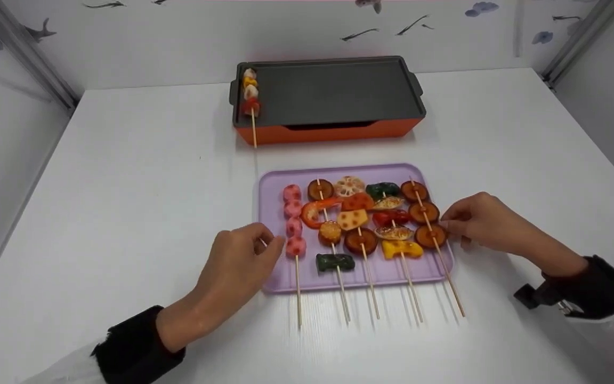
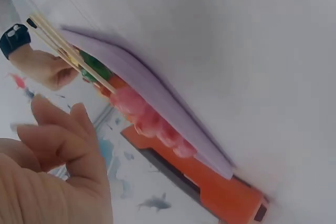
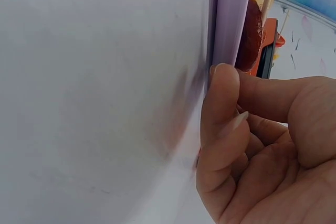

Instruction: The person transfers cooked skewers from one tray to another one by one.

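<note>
A lilac tray holds several toy food skewers lying side by side. Its leftmost skewer has pink balls; the rightmost carries brown mushroom-like slices. Beside the pink balls hovers my left hand, its fingers loosely bent and nothing between them; the left wrist view shows it apart from the tray. My right hand pinches the tray's right rim between thumb and forefinger, close to the brown slices. In the right wrist view, those fingertips meet at the rim. The other fingers curl below.
Behind the tray stands an orange grill with a dark flat plate. One skewer lies along the plate's left side, its stick jutting over the front edge. The skewer sticks overhang the tray's near edge. Patterned walls enclose the white table.
</note>
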A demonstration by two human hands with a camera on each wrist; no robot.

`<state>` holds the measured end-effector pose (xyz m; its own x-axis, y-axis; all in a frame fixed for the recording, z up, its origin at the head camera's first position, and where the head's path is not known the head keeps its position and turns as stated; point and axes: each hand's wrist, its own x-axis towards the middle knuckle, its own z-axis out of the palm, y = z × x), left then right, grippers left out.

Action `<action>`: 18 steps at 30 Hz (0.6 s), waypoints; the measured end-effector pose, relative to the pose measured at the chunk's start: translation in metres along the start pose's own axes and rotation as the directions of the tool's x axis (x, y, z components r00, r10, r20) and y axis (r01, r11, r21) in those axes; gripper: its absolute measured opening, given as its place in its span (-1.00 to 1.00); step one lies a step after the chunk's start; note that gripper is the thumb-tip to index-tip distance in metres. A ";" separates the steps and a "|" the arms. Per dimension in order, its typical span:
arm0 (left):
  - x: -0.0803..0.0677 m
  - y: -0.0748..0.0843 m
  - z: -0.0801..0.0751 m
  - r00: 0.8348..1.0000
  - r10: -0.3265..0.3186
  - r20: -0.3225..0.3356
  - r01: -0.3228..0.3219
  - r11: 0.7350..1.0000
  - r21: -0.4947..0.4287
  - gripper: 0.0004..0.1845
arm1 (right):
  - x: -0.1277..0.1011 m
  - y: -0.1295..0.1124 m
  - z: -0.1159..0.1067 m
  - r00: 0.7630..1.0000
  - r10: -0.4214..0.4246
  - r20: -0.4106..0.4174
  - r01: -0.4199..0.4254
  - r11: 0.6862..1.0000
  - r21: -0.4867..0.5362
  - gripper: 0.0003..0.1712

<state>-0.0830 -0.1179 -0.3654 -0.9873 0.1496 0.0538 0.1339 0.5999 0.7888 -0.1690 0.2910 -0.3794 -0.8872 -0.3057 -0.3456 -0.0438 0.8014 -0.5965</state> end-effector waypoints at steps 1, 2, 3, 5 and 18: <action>0.003 -0.002 -0.001 0.995 0.078 -0.059 -0.074 0.994 0.077 -0.85 | 0.000 0.000 0.000 1.000 0.004 0.002 -0.004 1.000 0.002 -0.79; 0.006 -0.005 -0.002 0.981 0.156 -0.114 -0.137 0.978 0.159 -0.84 | 0.000 0.000 0.000 1.000 0.008 0.003 -0.008 1.000 0.004 -0.79; 0.010 -0.007 -0.004 0.962 0.221 -0.157 -0.182 0.955 0.233 -0.82 | 0.000 0.000 0.000 1.000 0.012 0.005 -0.012 1.000 0.007 -0.79; 0.019 -0.012 -0.007 0.918 0.325 -0.226 -0.232 0.905 0.358 -0.81 | 0.000 0.000 0.000 1.000 0.018 0.007 -0.018 1.000 0.012 -0.79; 0.087 -0.021 -0.024 0.918 0.230 -0.322 -0.063 0.888 0.456 -0.39 | 0.001 0.002 0.001 1.000 0.016 0.005 -0.016 1.000 0.003 -0.79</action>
<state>-0.1735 -0.1360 -0.3624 -0.9034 0.0228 0.4282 0.2203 0.8813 0.4179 -0.1698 0.2916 -0.3813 -0.8857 -0.2949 -0.3586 -0.0277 0.8046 -0.5931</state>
